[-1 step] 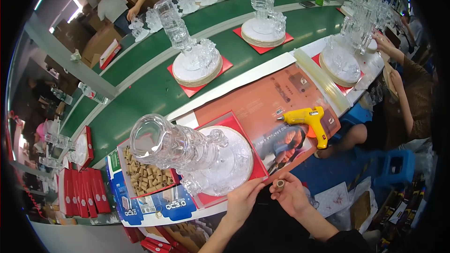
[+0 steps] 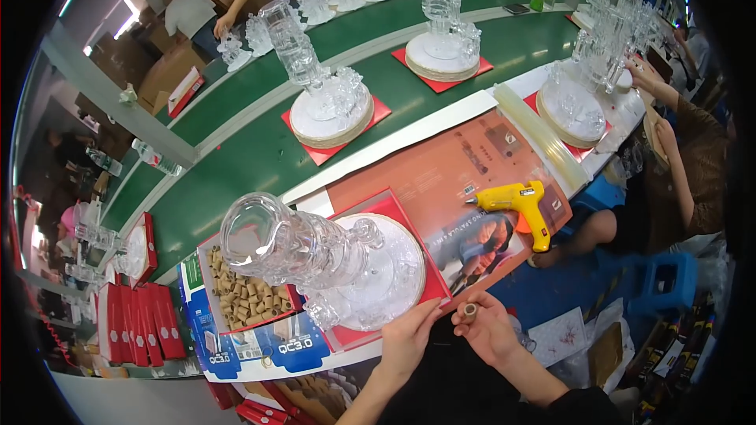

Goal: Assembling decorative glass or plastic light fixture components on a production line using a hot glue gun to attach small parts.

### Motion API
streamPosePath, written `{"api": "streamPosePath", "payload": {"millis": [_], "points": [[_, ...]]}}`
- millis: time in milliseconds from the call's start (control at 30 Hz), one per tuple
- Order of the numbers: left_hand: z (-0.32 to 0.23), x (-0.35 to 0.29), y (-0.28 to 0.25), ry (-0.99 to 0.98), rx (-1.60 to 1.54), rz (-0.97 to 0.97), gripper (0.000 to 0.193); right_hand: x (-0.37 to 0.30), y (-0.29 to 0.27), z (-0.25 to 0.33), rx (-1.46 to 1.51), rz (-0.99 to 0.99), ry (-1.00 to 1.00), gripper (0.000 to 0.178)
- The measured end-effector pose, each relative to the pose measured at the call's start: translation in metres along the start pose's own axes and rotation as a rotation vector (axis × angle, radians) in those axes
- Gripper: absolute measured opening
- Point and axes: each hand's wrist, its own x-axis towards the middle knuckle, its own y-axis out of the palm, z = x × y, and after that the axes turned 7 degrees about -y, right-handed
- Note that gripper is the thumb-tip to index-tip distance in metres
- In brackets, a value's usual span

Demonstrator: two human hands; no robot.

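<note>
Tube [image 2: 470,310], held, lower centre of frame

- Green belt [image 2: 236,177]: curves across upper frame.
- Orange board [image 2: 394,169]: centre to right.
- Red tray [image 2: 433,289]: centre, bearing white disc [image 2: 398,267] and clear tower [image 2: 311,248].
- Box [image 2: 294,297] of tan tubes [image 2: 244,301]: lower left.
- Glue gun [image 2: 516,197]: yellow, on board, right.
- Left hand [image 2: 407,338]: lower centre, fingers together at tray's corner; grip unclear.
- Right hand [image 2: 490,332]: beside it, fingertips clamped on tube.

Fisheye view, as I receive it: black corners vignette the field; the green belt [image 2: 228,167] bows into an arc; a bright panel [image 2: 124,17] glares at upper left; pale reflections streak the belt; highlights edge the clear tower [image 2: 321,253]; the right margin dims.
</note>
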Motion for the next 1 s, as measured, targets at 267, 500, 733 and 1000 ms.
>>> {"api": "streamPosePath", "payload": {"millis": [267,500,733,1000], "points": [[-0.014,-0.014,0.001,-0.192,-0.162,-0.022,0.027,0.012,0.01,-0.011,0.024,0.066,-0.082,0.018],[-0.005,-0.013,-0.006,-0.205,-0.033,0.064,0.029,0.019,0.015,-0.011,0.03,0.026,-0.066,0.017],[-0.003,-0.01,-0.003,-0.216,-0.262,0.028,0.027,0.025,-0.003,0.002,-0.072,0.096,-0.015,0.016],[-0.001,-0.007,0.001,-0.08,-0.18,-0.029,0.028,0.019,0.0,0.018,-0.528,0.055,-0.095,0.017]]}}
